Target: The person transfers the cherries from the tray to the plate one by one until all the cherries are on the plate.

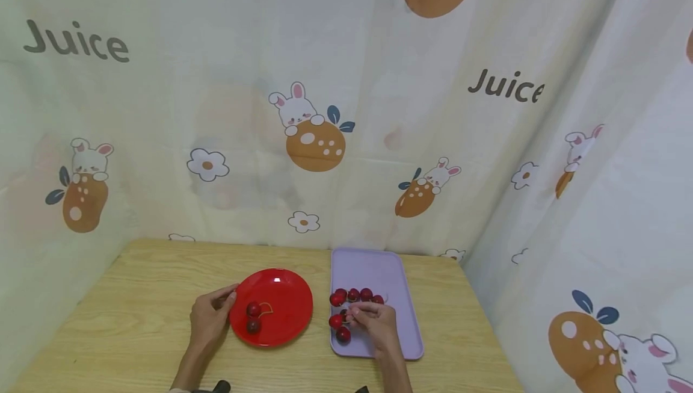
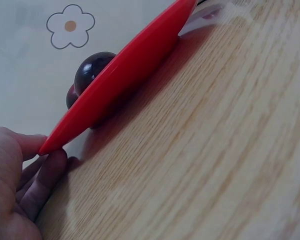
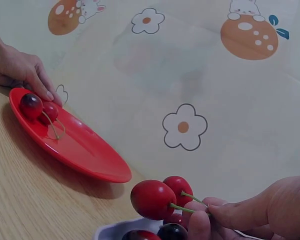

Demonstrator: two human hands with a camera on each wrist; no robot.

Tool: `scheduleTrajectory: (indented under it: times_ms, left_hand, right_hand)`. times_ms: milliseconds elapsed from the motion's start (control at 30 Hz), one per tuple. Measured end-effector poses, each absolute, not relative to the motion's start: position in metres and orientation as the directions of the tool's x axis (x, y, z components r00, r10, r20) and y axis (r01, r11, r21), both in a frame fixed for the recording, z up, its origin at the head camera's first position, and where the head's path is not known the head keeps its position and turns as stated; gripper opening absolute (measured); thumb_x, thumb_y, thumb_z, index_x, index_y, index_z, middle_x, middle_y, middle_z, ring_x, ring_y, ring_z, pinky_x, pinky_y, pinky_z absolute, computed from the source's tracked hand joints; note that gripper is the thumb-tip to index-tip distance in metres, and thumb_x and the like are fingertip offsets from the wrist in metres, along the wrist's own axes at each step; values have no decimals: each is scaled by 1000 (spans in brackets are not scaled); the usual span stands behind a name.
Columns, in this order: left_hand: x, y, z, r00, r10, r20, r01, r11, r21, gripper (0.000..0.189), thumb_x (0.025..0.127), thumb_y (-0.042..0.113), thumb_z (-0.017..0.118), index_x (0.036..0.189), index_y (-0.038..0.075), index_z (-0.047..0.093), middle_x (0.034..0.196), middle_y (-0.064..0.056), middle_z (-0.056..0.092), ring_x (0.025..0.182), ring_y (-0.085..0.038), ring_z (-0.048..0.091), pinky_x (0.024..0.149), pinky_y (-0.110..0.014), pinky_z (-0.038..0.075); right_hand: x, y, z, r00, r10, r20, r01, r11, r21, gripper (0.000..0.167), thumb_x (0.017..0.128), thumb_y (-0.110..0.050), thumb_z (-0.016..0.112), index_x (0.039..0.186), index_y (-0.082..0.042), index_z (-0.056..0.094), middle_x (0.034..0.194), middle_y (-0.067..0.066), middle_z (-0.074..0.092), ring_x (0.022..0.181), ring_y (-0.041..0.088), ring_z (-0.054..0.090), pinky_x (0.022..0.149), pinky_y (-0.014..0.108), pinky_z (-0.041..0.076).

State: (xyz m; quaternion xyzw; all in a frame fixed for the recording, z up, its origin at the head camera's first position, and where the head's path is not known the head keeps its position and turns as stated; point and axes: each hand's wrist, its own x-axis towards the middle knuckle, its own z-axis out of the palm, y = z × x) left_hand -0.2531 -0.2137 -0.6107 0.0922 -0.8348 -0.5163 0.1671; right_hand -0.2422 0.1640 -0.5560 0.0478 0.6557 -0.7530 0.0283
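My left hand (image 1: 208, 319) pinches the left rim of a round red plate (image 1: 289, 315), thumb on top and fingers beneath in the left wrist view. Toward that side of the plate lie two dark red cherries (image 1: 253, 309) with joined stems. Over the lilac tray (image 1: 368, 268), my right hand (image 1: 381, 324) pinches the green stems of a pair of cherries (image 3: 152, 199) between thumb and fingertips. The two fruits hang out to the left of the fingers. Several more cherries (image 1: 366, 293) lie on the tray around this hand, some partly hidden by it.
The plate and the tray stand side by side on a light wood table (image 1: 162, 278), with a strip of tabletop between them. A patterned curtain (image 1: 249, 200) with rabbits and fruit rises behind the table and along both sides.
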Motion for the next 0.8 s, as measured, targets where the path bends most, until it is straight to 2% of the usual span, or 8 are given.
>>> scheduleTrajectory:
  times_ms: [467,800]
  left_hand:
    - [-252,-216,-611,-926,-318,202,35,460,887,26,106,12,72,129,7,81,124,-16,82,88,6,68,81,-13,50]
    - [-255,-215,-611,-927,-326,183,24,437,899,26,106,12,72,129,7,81,123,-17,82,88,4,68,77,-14,51]
  right_hand:
    - [-245,151,-556,-992,-23,-120,122,-137,-983,30,98,8,72,120,27,66,86,15,83,73,10,78,72,23,64]
    - [-247,137,-559,-991,-68,-119,127,-133,-983,29,98,10,70,121,28,65,93,22,83,74,11,78,72,24,64]
